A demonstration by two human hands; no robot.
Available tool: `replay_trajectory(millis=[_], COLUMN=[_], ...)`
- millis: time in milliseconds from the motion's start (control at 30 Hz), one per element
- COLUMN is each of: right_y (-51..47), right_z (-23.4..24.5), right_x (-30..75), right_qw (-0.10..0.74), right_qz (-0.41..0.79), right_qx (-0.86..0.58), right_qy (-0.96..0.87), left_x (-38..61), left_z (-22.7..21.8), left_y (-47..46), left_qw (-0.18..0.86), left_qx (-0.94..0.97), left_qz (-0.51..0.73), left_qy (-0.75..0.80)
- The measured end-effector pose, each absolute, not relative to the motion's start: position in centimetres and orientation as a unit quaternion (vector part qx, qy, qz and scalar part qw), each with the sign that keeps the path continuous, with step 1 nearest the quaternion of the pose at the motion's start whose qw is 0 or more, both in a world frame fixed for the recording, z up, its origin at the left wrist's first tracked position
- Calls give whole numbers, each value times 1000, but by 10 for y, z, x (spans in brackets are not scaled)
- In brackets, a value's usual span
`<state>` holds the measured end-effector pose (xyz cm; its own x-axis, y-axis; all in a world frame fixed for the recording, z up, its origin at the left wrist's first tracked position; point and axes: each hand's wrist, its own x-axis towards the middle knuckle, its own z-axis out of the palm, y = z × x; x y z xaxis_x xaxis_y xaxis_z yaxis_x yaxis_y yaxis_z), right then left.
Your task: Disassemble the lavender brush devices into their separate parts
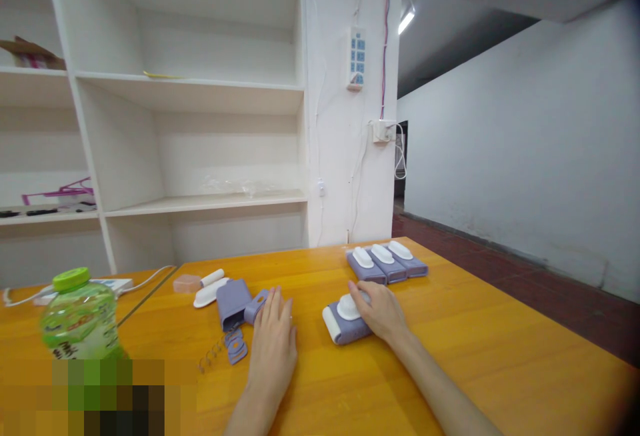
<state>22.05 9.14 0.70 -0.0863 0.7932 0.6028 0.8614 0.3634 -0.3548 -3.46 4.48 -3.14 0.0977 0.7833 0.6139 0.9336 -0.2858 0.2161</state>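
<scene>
On the table (320, 389), the left hand (274, 336) is lying open, its fingers partly covering a purple piece (253, 309) near a spring (214, 349). Well apart, the right hand (384, 311) is gripping a purple-and-white unit (346, 327). Three similar units (388, 269) are sitting behind; shelves (210, 207) are standing beyond.

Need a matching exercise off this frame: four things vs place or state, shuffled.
Things:
1. Right hand
2. Left hand
3. Bottle
4. Cases at the back right

Place or state:
A. Three side by side, white pieces on top
B. Green lid, far left
C. On a lone case
D. Beside loose purple parts

Pairs: 1-C, 2-D, 3-B, 4-A
</scene>
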Motion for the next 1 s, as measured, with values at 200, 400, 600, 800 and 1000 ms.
replay_trajectory(millis=[200,400,600,800,1000], right_y=[95,94,90,90,88], right_z=[7,5,6,7,10], right_x=[215,209,203,205,205], right_qw=[381,381,383,385,392], right_qz=[-37,-23,-19,4,24], right_qx=[-597,-612,-600,-591,-585], right_qy=[-705,-693,-702,-709,-710], left_x=[-40,-6,7,-4,-2], left_z=[-27,-21,-28,-7,-2], left_y=[47,30,19,11,6], left_qw=[183,-11,-195,-192,-204], left_qx=[-718,-772,-787,-818,-821], left_qz=[-334,-410,-376,-365,-344], left_qy=[-583,-486,-448,-401,-407])
